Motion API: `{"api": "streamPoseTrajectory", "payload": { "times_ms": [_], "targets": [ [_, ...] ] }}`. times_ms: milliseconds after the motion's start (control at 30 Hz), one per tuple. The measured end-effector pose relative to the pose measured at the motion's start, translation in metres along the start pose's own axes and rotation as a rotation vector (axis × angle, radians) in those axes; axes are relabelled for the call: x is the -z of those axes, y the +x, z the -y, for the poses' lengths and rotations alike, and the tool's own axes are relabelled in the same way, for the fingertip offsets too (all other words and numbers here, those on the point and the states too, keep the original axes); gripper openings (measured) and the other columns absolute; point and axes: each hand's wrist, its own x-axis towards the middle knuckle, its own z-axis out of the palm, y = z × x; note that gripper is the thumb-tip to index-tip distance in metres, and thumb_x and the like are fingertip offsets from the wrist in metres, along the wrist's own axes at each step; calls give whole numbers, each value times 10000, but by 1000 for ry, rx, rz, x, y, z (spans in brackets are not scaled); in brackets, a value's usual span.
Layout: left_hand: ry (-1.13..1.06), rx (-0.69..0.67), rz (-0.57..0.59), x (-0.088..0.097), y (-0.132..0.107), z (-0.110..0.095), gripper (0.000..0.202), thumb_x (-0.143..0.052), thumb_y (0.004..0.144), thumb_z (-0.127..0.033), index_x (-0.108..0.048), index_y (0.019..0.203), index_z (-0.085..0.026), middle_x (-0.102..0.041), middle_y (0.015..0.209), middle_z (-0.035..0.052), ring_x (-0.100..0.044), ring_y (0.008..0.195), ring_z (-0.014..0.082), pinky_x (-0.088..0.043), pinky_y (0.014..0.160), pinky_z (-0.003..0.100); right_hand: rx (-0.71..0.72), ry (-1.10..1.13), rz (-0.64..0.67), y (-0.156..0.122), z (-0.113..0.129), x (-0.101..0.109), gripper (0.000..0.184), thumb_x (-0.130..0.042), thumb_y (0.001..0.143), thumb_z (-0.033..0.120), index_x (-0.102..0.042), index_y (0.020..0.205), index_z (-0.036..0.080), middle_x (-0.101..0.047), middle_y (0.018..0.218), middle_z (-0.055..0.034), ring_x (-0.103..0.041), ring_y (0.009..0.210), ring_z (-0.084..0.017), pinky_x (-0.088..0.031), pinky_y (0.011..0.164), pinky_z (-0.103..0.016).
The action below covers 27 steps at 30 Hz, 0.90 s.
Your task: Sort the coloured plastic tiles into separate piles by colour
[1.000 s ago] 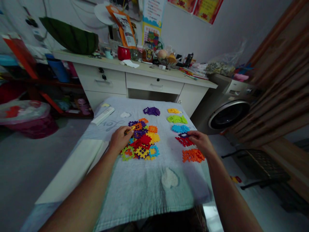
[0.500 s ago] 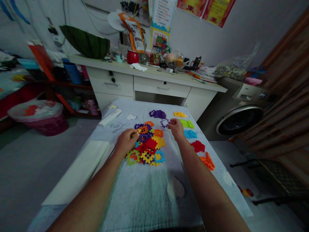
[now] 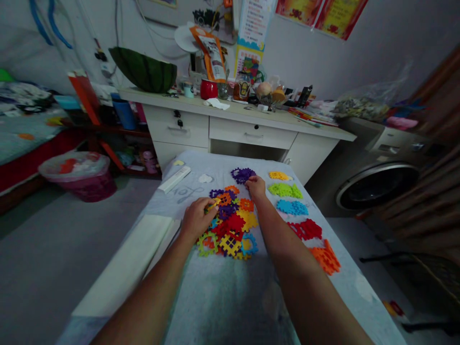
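My left hand (image 3: 198, 218) is closed on a yellow interlocking plastic piece (image 3: 214, 204), at the left side of a mixed pile. In that pile lie red pieces (image 3: 233, 224), a yellow window piece (image 3: 230, 244), a green frame piece (image 3: 207, 244), a blue frame piece (image 3: 249, 244) and orange and purple ones. Beyond it, my right hand (image 3: 257, 188) pinches a purple frame piece at the near edge of the purple pile (image 3: 243, 174); the fingertips partly hide it.
Down the right side run separate groups: yellow (image 3: 279, 176), green (image 3: 286, 190), blue (image 3: 293, 207), red (image 3: 306, 229) and orange (image 3: 325, 258). A white box (image 3: 175, 179) lies at the far left of the cloth-covered table (image 3: 215, 297). A white desk (image 3: 251, 134) stands behind.
My right hand has brought the purple frame piece from just beside the purple pile onto its near edge. My left hand still holds the yellow piece. The view has shifted slightly.
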Motion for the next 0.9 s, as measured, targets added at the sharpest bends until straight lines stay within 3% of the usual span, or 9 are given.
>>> {"api": "streamPoseTrajectory", "payload": {
  "times_ms": [100,200,367,567,733,900],
  "targets": [
    [-6,6,1,0,-1,0,258,-538,827,-427,-654,954,-236,-684,1069,38,-616,1027,220,-467,913,350,-95,-37,-79,-6,-3,1,254,-566,629,260,-601,868,181,-633,687,12,-588,608,-151,-481,589,-256],
    [-23,6,-2,0,-1,-1,239,-548,823,-428,-658,914,-236,-685,1035,36,-618,1010,218,-471,904,349,-26,-142,-79,-15,-1,4,197,-549,667,238,-624,844,195,-676,808,-16,-620,756,-174,-497,716,-278],
    [-54,-3,5,3,-1,-5,227,-545,819,-432,-651,833,-231,-684,960,33,-627,949,211,-482,864,337,192,-286,236,-29,11,7,202,-558,748,211,-680,906,180,-705,901,-46,-628,829,-192,-481,809,-310],
    [-86,15,24,7,-1,-7,258,-532,834,-458,-652,823,-230,-676,877,17,-630,858,195,-487,800,311,382,-451,466,-35,18,8,442,-587,674,34,-695,1061,219,-691,1149,-58,-591,1099,-225,-393,1011,-369],
    [-142,36,27,7,-1,-7,246,-529,834,-437,-642,830,-219,-672,842,11,-632,818,187,-487,775,307,402,-516,519,-32,19,10,347,-555,697,19,-727,937,199,-713,1043,-66,-600,1022,-215,-403,962,-353],
    [-48,-36,-67,4,0,-1,248,-558,823,-426,-663,904,-217,-652,1006,55,-602,1019,223,-455,951,372,410,-589,526,-30,20,13,302,-560,716,51,-730,937,166,-705,993,-68,-585,945,-198,-409,886,-306]
  ]
}}
